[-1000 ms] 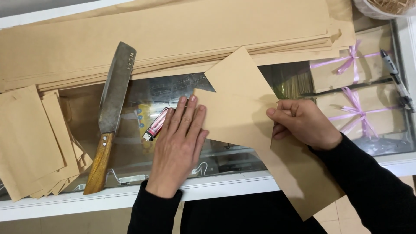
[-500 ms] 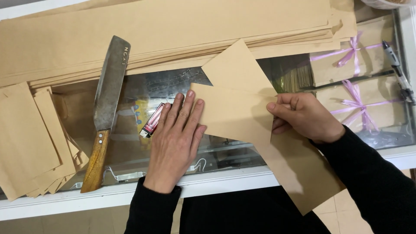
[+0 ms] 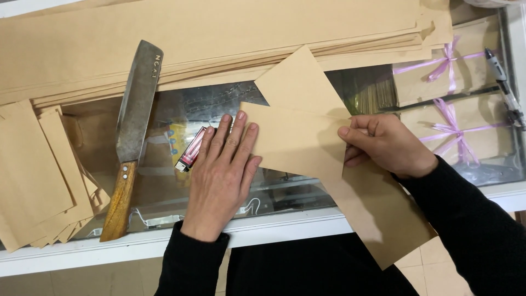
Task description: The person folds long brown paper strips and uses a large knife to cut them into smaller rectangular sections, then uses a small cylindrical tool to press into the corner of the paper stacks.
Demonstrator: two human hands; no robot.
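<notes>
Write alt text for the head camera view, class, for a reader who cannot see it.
Two hands fold a brown paper sheet on a glass counter: left hand flat, right hand pinching the fold. A wooden-handled cleaver and a brown paper stack lie nearby.

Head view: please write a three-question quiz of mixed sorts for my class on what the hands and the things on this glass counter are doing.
1. True or false: the left hand lies flat, palm down, on the folded brown paper sheet.
2. Which thing lies closest to the left hand's fingers? A) cleaver B) pink lighter C) marker pen
3. Fill in: the right hand pinches the sheet's ____ edge.

Key
1. True.
2. B: the lighter lies right beside the index finger.
3. Folded: thumb on top, fingers curled by the crease.
</notes>
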